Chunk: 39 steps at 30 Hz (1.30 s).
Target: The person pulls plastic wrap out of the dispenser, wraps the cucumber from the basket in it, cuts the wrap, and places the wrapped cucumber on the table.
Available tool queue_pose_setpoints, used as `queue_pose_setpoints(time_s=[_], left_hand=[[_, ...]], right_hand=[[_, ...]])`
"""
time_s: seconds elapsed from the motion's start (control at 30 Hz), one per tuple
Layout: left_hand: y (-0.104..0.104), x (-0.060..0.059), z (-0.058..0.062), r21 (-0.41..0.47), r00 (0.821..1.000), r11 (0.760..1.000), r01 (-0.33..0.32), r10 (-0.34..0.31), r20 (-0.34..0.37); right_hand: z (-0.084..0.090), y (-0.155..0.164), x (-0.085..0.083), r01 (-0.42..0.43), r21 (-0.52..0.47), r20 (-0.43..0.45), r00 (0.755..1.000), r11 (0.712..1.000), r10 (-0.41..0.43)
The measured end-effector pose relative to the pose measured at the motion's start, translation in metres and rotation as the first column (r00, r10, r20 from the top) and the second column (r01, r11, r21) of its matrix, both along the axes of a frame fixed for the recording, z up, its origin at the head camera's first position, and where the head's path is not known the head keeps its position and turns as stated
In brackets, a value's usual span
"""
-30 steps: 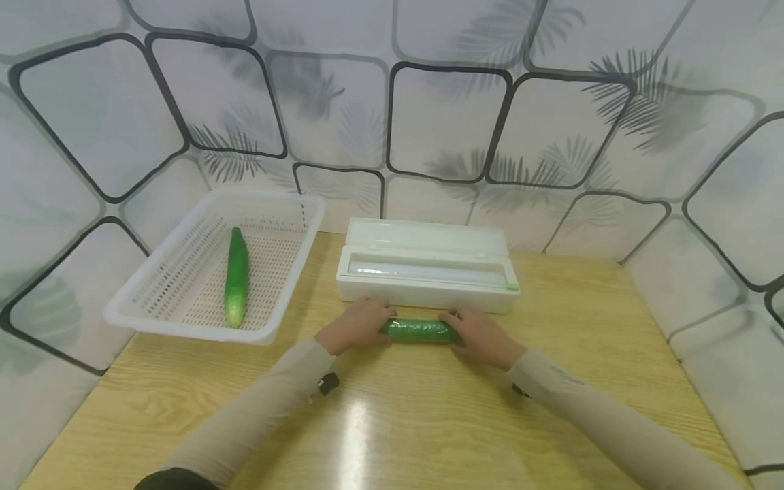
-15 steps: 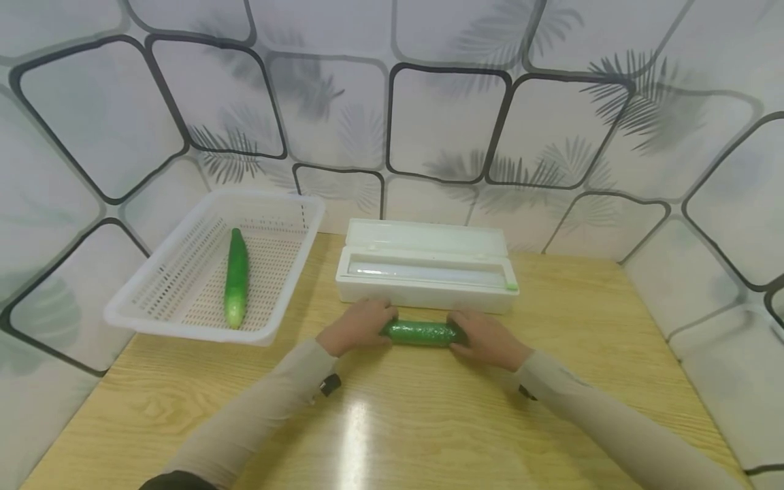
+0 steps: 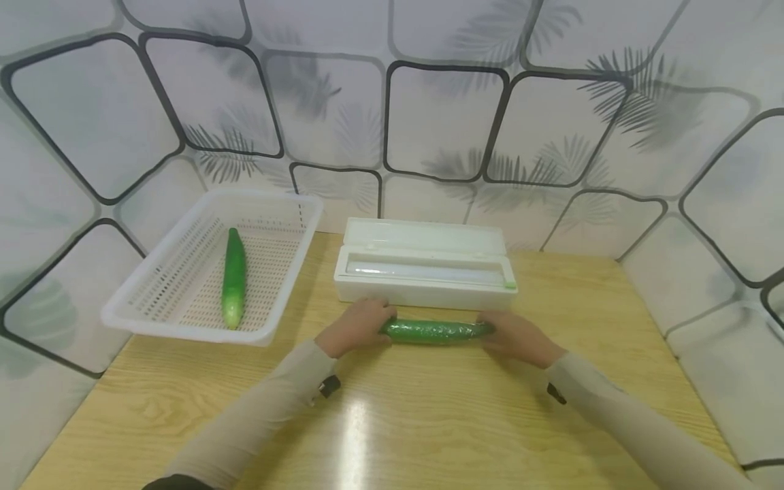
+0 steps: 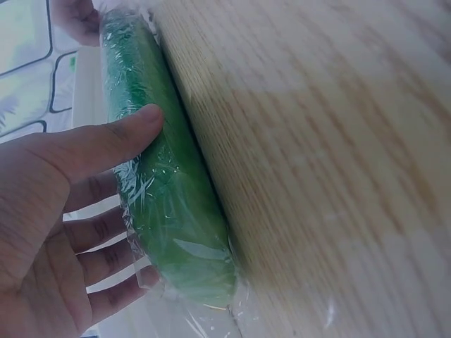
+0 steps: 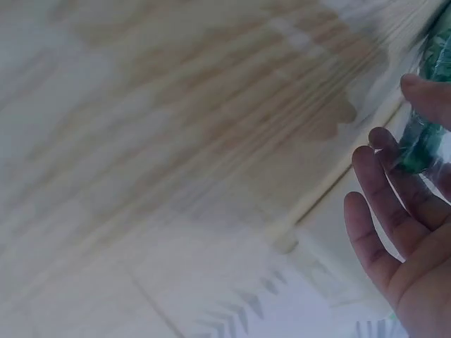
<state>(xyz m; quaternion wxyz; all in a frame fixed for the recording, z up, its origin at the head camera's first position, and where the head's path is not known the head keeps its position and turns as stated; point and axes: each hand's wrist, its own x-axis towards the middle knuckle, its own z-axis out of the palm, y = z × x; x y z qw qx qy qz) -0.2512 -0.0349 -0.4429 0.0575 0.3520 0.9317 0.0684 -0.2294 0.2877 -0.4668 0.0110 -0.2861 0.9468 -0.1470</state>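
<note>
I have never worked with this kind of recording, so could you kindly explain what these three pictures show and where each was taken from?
No machine here: a person works with two bare hands. The wide picture comes from a camera on the head; the two close ones come from cameras on each wrist. On the wooden table stand a white basket holding a bare cucumber, and a white wrap dispenser box. In front of the box lies a cucumber wrapped in clear film. The left hand grips its left end, thumb on top in the left wrist view. The right hand holds the right end; that wrist view is blurred.
</note>
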Motion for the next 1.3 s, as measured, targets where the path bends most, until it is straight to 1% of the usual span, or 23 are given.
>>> queue_pose_setpoints(time_s=[0.17, 0.27, 0.47, 0.53, 0.7, 0.9, 0.97, 1.1, 1.23, 1.3], left_hand=[[-0.001, 0.0, 0.0, 0.017, 1.0, 1.0, 0.003, -0.003, 0.007], [-0.001, 0.0, 0.001, 0.026, 1.0, 1.0, 0.005, -0.005, 0.01], [0.0, 0.001, 0.001, 0.012, 1.0, 1.0, 0.007, -0.007, 0.012], [0.0, 0.001, 0.001, 0.007, 1.0, 1.0, 0.008, -0.008, 0.007], [0.0, 0.001, 0.001, 0.001, 1.0, 1.0, 0.01, -0.01, -0.005], [0.0, 0.001, 0.0, -0.001, 1.0, 1.0, 0.01, -0.01, -0.004], [0.0, 0.001, -0.001, 0.0, 1.0, 1.0, 0.01, -0.01, -0.003], [-0.001, 0.001, 0.0, -0.001, 1.0, 1.0, 0.015, -0.015, -0.007], [-0.001, 0.001, 0.0, -0.002, 1.0, 1.0, 0.02, -0.02, -0.009], [-0.001, 0.002, 0.0, 0.0, 1.0, 1.0, 0.019, -0.019, -0.007]], right_hand=[[-0.001, 0.002, -0.001, 0.022, -0.021, 0.041, 0.999, 1.0, -0.021], [-0.001, 0.002, -0.001, 0.018, -0.024, 0.04, 0.999, 1.0, -0.017], [-0.001, 0.004, -0.004, 0.021, -0.012, 0.052, 0.998, 1.0, -0.021], [0.0, 0.005, -0.004, 0.027, -0.012, 0.063, 0.998, 1.0, -0.026], [0.006, 0.005, -0.005, 0.008, -0.041, 0.089, 0.996, 0.999, -0.004], [0.013, 0.004, -0.004, 0.008, 0.001, 0.097, 0.995, 1.0, -0.008], [0.012, 0.002, -0.005, 0.015, 0.007, 0.109, 0.994, 1.0, -0.015], [0.01, 0.001, -0.008, 0.029, -0.006, 0.169, 0.985, 1.0, -0.027], [0.011, 0.005, -0.012, 0.03, -0.009, 0.189, 0.982, 1.0, -0.028], [0.013, 0.009, -0.014, 0.019, -0.023, 0.2, 0.98, 1.0, -0.014]])
